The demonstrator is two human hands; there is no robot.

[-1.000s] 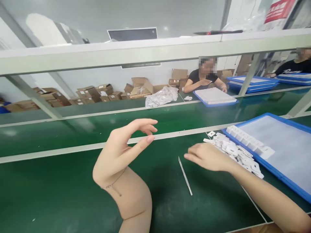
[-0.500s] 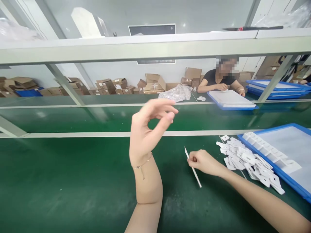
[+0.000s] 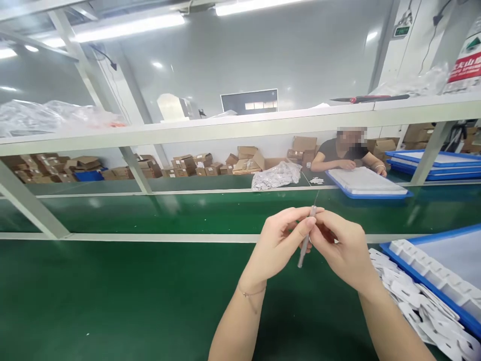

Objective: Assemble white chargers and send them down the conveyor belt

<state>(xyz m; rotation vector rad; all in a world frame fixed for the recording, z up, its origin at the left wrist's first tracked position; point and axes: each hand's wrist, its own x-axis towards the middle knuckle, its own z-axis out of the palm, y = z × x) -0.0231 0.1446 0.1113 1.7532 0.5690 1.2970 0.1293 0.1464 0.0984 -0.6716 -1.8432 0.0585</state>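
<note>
Two hands (image 3: 276,243) (image 3: 345,253) | fingers (image 3: 300,230) pinching knife (image 3: 303,253), partly covering it | blue tray (image 3: 447,233) cut off

A thin, gold-toned chain bracelet (image 3: 246,295) with a dangling end ringed the left wrist (image 3: 255,282); both forearms (image 3: 236,323) were bare.

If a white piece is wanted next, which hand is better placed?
Probably the right hand: the white pieces lie on its side, while the left hand is farther away. Both are at the knife, though.
</note>
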